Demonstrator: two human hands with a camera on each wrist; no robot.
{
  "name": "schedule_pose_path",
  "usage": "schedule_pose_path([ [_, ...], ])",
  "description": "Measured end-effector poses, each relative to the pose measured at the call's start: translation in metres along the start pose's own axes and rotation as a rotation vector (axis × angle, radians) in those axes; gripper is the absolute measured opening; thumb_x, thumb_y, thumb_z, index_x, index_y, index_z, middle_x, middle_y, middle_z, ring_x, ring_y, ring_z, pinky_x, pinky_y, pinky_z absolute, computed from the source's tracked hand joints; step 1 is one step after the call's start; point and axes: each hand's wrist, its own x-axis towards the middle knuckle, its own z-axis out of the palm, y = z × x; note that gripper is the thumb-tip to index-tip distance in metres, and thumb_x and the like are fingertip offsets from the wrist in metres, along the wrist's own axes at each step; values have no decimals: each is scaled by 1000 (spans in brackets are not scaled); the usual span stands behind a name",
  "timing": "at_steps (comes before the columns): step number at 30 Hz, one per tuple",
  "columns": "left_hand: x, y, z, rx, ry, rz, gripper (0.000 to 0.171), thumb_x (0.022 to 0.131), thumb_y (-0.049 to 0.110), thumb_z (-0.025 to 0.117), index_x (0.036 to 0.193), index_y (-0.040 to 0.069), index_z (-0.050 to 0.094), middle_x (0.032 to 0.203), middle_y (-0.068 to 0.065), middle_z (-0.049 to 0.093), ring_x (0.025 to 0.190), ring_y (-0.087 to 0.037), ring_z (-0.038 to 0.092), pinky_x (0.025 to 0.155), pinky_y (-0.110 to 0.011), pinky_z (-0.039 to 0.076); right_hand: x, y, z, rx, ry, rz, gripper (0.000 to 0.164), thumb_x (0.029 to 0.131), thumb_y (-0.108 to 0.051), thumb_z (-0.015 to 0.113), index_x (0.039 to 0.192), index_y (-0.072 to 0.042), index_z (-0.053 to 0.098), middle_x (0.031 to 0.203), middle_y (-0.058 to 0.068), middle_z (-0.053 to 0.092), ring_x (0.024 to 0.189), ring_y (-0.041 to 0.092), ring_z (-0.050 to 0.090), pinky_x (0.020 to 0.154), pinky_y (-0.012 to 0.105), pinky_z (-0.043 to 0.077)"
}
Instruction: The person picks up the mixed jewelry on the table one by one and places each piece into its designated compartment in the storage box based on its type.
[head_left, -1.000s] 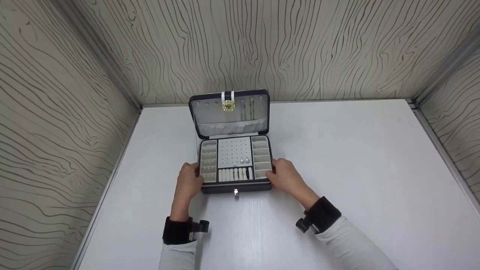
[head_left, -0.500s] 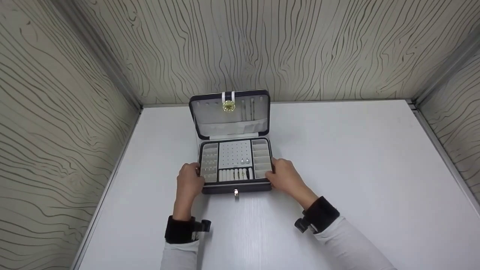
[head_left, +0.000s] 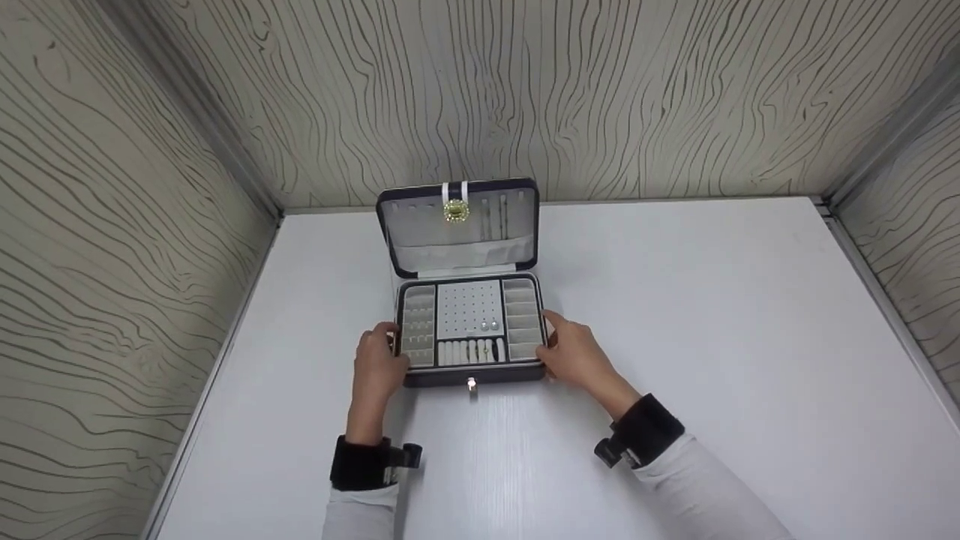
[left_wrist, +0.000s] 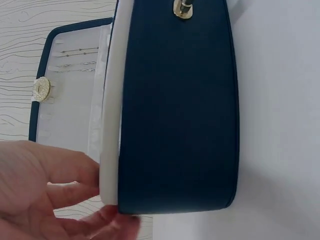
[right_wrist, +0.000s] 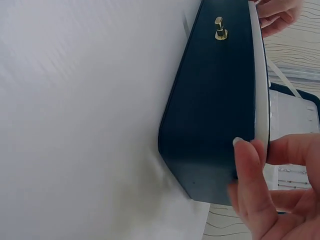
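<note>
A dark blue jewelry box (head_left: 474, 375) stands on the white table with its lid (head_left: 461, 225) raised. Its pale inner tray (head_left: 419, 319) has compartments, a perforated panel and ring rolls (head_left: 454, 352). A pair of pearl earrings (head_left: 489, 325) sits on the panel. My left hand (head_left: 379, 364) holds the box's left side, thumb near the top rim, fingers against the outer wall; those fingers blur in the left wrist view. Around the right rim, near the front corner, my right hand (head_left: 574, 351) has its thumb and curled fingers (right_wrist: 247, 170).
Fine chains (head_left: 503, 217) hang inside the lid, and a gold ornamental clasp (head_left: 456, 211) is at its top edge. A metal latch post (head_left: 472, 385) projects from the box front. Wood-grain panels (head_left: 495, 97) enclose the white table (head_left: 705, 300) at back and sides.
The inner tray looks lower than a second ago, with more of the dark rim showing around it. My right index finger has straightened and shifted slightly up along the side.
</note>
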Motion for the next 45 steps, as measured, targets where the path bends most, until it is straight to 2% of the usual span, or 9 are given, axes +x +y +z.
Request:
schedule_pose_path([
  [3,0,-3,-1,-27,-42,-66,60,80,-4,64,138,-5,48,114,-26,62,95,-34,64,70,-42,55,0,1,-1,42,-36,49,71,85,-3,61,150,1,34,79,7,65,54,20,64,48,28,48],
  [6,0,-5,-3,-50,-101,-132,59,84,2,63,141,-4,46,117,-27,63,93,-32,66,66,-39,56,1,2,-2,92,-78,93,72,87,-4,59,153,-2,29,77,9,66,59,25,67,51,33,53],
  [11,1,-6,-6,-104,-156,-154,56,86,1,60,139,-6,48,116,-27,63,87,-28,66,61,-34,57,2,1,-3,107,-129,119,74,89,-4,57,155,-4,23,69,9,65,58,24,67,56,40,56],
  [14,2,-4,-5,-122,-157,-138,55,85,-2,60,139,-8,48,114,-28,64,81,-26,67,59,-33,57,3,1,-3,85,-125,111,73,89,-4,57,155,-2,23,74,9,66,59,24,68,56,38,56],
  [18,-2,-6,-5,-123,-156,-129,53,86,-1,60,138,-8,49,114,-28,64,82,-26,68,60,-33,57,2,0,-2,32,-117,97,72,90,-5,56,154,-1,24,76,9,65,59,21,67,52,31,53],
  [25,-4,-6,-5,-133,-146,-122,51,87,0,60,137,-8,50,114,-27,64,87,-28,67,63,-33,57,1,-1,-3,1,-122,87,71,91,-7,55,154,0,23,75,10,66,64,28,69,51,28,50],
  [36,-3,-10,0,-183,-81,-120,42,94,6,59,134,-5,54,115,-24,63,82,-24,67,61,-31,57,0,0,-4,56,-121,102,72,91,-6,52,155,-2,21,81,13,67,68,30,70,54,31,54],
  [41,-4,-19,1,-262,-66,-105,34,99,8,51,131,-3,58,109,-21,64,78,-23,66,65,-36,58,0,1,-4,66,-135,95,72,91,-6,52,155,-1,20,85,14,68,67,28,70,59,35,57],
  [45,-7,-26,0,-321,-60,-93,33,100,6,51,130,-2,59,107,-19,63,79,-23,63,66,-38,58,-1,0,-5,89,-148,107,71,92,-5,52,155,-2,20,88,16,67,67,28,70,63,39,58],
])
